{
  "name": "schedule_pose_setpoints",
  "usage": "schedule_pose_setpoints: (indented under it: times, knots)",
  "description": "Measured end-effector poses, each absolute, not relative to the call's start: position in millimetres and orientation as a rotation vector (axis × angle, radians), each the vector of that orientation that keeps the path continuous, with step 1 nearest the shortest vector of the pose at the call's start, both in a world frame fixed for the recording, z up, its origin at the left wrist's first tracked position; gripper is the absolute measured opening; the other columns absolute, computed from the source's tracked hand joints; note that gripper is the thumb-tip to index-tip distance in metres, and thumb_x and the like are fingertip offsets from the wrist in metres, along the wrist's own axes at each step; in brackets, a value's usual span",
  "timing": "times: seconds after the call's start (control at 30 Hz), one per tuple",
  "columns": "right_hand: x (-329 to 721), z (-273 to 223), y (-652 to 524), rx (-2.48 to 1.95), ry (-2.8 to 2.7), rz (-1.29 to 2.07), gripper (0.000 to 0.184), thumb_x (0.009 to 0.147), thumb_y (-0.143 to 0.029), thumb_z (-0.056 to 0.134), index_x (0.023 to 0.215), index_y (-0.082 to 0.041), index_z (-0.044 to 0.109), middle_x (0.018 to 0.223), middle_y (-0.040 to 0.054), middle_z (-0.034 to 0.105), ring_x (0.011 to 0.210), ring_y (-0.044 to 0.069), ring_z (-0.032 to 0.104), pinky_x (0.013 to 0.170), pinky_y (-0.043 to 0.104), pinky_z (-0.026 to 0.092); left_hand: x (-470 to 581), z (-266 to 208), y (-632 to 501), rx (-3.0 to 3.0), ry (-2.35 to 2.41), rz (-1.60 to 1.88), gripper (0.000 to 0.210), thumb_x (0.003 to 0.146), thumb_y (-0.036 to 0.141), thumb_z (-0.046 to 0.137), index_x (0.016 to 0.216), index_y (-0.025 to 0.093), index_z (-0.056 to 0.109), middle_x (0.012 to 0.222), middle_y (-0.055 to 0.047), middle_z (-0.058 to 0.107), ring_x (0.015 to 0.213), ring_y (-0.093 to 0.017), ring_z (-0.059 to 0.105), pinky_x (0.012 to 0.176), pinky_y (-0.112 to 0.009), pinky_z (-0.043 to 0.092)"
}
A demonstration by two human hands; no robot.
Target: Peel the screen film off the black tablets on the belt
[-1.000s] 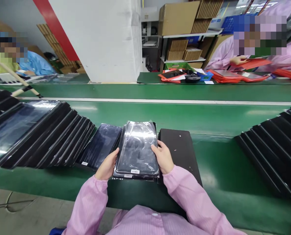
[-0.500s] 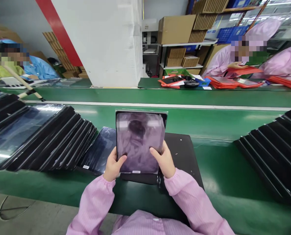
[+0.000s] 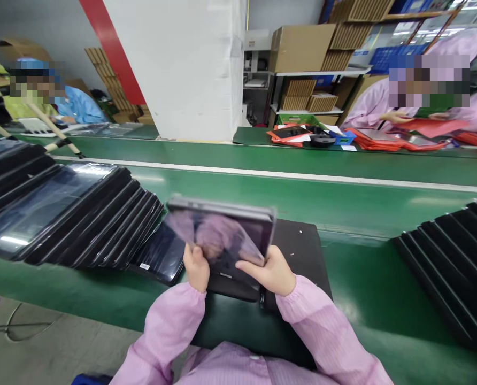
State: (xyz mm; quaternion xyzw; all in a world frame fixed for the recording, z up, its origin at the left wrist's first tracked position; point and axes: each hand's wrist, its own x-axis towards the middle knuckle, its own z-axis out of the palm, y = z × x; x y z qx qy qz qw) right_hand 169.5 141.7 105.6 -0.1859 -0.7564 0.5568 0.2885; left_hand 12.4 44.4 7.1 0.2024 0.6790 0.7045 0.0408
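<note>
Between my two hands is a tablet with a clear film or bag over its glossy screen, blurred and tilted so that its upper edge shows. My left hand is closed on the lower left of it, thumb up. My right hand grips the lower right corner, its thumb lying across the front. Below the tablet lies a black mat on the green bench. Another wrapped tablet lies flat just left of my left hand.
A leaning row of wrapped tablets fills the left of the green bench; another row stands at the right. Across the bench, a person in pink handles red sleeves. A white pillar rises behind.
The tablet has tipped from facing me to a slant, its top edge now showing and its film creased and shifted. My left hand has turned its grip. The view has swung slightly left.
</note>
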Motion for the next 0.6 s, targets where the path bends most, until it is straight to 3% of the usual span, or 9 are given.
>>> schedule_pose_setpoints:
  times: [0.1, 0.27, 0.43, 0.6]
  knots:
    - [165.3, 139.2, 133.0, -0.543, -2.038, 1.332, 0.024, 0.081, -0.032, 0.072, 0.101, -0.019, 0.070, 0.098, 0.0062, 0.077, 0.092, 0.030, 0.072, 0.080, 0.039, 0.058, 21.1, 39.0, 63.2, 0.593, 1.899, 2.108, 0.057, 0.088, 0.070, 0.043, 0.091, 0.018, 0.063, 0.101, -0.011, 0.070, 0.099, -0.025, 0.065, 0.091, -0.038, 0.050]
    - [159.7, 166.1, 133.6, -0.587, -2.078, 1.290, 0.030, 0.093, -0.040, 0.060, 0.117, -0.025, 0.066, 0.107, 0.0040, 0.075, 0.101, 0.029, 0.070, 0.092, 0.042, 0.054, 43.5, 61.2, 78.5, 0.440, 1.221, 1.898, 0.060, 0.090, 0.067, 0.046, 0.120, 0.018, 0.064, 0.130, -0.010, 0.065, 0.125, -0.025, 0.058, 0.106, -0.034, 0.045]
    - [154.9, 142.9, 144.2, -0.631, -2.021, 1.382, 0.040, 0.098, -0.046, 0.051, 0.130, -0.025, 0.062, 0.126, 0.0047, 0.068, 0.116, 0.029, 0.064, 0.100, 0.043, 0.050, 50.1, 42.1, 82.2, 0.358, 1.108, 1.859, 0.060, 0.084, 0.064, 0.060, 0.122, 0.018, 0.066, 0.129, -0.010, 0.067, 0.125, -0.026, 0.058, 0.110, -0.034, 0.043]
    - [152.7, 135.3, 148.1, -0.608, -1.996, 1.436, 0.047, 0.100, -0.049, 0.046, 0.138, -0.023, 0.057, 0.137, 0.0055, 0.061, 0.127, 0.027, 0.057, 0.108, 0.041, 0.045, 43.2, 40.1, 81.3, 0.264, 1.059, 1.796, 0.059, 0.084, 0.062, 0.062, 0.122, 0.018, 0.067, 0.124, -0.010, 0.070, 0.122, -0.027, 0.061, 0.109, -0.036, 0.044]
